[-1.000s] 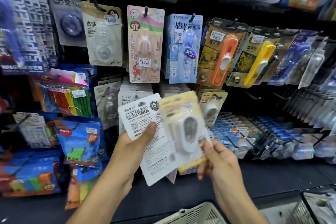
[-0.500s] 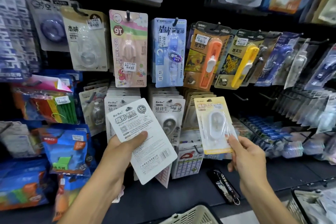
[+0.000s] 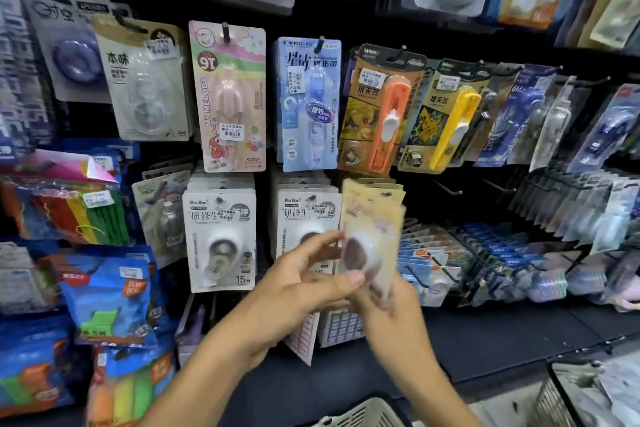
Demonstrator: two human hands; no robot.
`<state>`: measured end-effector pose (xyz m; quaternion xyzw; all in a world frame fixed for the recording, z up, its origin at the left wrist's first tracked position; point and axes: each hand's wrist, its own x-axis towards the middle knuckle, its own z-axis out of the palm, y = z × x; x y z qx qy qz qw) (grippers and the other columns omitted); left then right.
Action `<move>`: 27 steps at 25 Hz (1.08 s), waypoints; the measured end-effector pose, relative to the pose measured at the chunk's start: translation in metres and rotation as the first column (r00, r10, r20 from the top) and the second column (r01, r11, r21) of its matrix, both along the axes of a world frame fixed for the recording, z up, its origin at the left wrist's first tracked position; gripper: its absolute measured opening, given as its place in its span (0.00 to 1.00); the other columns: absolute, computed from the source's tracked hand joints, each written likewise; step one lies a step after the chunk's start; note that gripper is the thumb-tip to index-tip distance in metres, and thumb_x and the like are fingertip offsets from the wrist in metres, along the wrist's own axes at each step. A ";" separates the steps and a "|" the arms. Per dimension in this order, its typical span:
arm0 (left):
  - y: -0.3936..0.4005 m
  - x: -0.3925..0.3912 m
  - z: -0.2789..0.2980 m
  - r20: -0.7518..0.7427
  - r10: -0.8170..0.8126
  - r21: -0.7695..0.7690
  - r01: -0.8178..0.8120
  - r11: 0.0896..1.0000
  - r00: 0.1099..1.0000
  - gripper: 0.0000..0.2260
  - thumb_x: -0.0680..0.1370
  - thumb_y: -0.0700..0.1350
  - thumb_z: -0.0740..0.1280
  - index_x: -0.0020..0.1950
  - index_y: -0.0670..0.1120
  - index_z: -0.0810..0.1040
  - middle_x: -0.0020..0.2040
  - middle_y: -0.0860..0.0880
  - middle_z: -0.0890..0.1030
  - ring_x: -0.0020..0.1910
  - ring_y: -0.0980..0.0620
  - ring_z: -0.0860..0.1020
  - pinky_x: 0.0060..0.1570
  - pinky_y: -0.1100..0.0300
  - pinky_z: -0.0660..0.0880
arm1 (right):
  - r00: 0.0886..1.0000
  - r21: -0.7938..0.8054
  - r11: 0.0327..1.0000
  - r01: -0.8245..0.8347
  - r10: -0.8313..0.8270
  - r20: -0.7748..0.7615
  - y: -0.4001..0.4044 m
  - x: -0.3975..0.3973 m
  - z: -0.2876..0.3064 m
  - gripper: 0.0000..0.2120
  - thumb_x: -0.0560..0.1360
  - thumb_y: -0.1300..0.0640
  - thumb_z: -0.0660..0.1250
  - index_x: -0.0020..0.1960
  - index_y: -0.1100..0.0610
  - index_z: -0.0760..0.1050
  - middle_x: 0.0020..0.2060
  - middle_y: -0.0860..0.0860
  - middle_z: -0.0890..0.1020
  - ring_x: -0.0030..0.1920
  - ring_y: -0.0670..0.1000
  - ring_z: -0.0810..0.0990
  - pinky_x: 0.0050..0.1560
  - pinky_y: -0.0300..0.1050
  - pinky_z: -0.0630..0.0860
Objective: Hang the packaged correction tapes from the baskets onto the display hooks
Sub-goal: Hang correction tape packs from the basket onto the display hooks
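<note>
left hand (image 3: 304, 282) + right hand (image 3: 391, 308) | both hold yellow pack (image 3: 372, 236) | blurred

Blurred package (image 3: 372, 239), seemingly between both hands, before hanging packs (image 3: 304, 218).

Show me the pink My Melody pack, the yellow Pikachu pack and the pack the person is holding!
Pink My Melody pack (image 3: 228, 97): head view, middle of the card.
Yellow Pikachu pack (image 3: 453, 126): head view, its yellow tape body.
Held yellow pack (image 3: 372, 236): head view, blurred card above the blister.
</note>
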<state>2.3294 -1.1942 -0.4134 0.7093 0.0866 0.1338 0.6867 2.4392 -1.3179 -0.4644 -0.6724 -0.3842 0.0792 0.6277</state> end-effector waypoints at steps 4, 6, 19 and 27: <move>0.010 -0.001 -0.009 0.045 0.346 0.611 -0.300 0.733 0.937 0.25 0.75 0.55 0.73 0.72 0.60 0.73 0.72 0.61 0.73 0.71 0.63 0.70 0.72 0.65 0.63 | 0.950 0.068 0.984 0.163 -0.137 -0.282 -0.023 0.040 0.006 0.17 0.76 0.61 0.74 0.56 0.42 0.79 0.51 0.50 0.87 0.47 0.54 0.87 0.35 0.46 0.82; 0.014 -0.001 -0.006 0.135 0.505 0.789 -0.401 0.465 0.852 0.25 0.79 0.55 0.68 0.76 0.58 0.68 0.77 0.59 0.66 0.75 0.58 0.62 0.74 0.60 0.57 | 0.933 0.013 0.990 0.138 -0.126 -0.337 -0.033 0.056 0.006 0.19 0.77 0.61 0.72 0.61 0.40 0.78 0.53 0.51 0.87 0.46 0.54 0.87 0.30 0.44 0.79; 0.075 -0.006 -0.041 0.018 0.653 0.922 -0.265 0.283 0.758 0.36 0.79 0.56 0.66 0.83 0.56 0.52 0.81 0.57 0.31 0.81 0.52 0.33 0.78 0.44 0.57 | 0.890 -0.119 0.980 0.160 -0.195 -0.412 -0.018 0.101 0.017 0.21 0.74 0.57 0.74 0.63 0.39 0.79 0.44 0.52 0.88 0.30 0.56 0.83 0.24 0.43 0.76; 0.079 -0.010 -0.059 0.015 0.649 0.973 -0.161 0.166 0.761 0.41 0.78 0.55 0.65 0.83 0.55 0.43 0.77 0.55 0.23 0.77 0.49 0.24 0.81 0.44 0.49 | 0.896 -0.444 0.801 0.402 -0.445 0.009 0.001 0.097 -0.001 0.37 0.77 0.47 0.72 0.80 0.49 0.57 0.75 0.53 0.69 0.72 0.57 0.72 0.68 0.59 0.73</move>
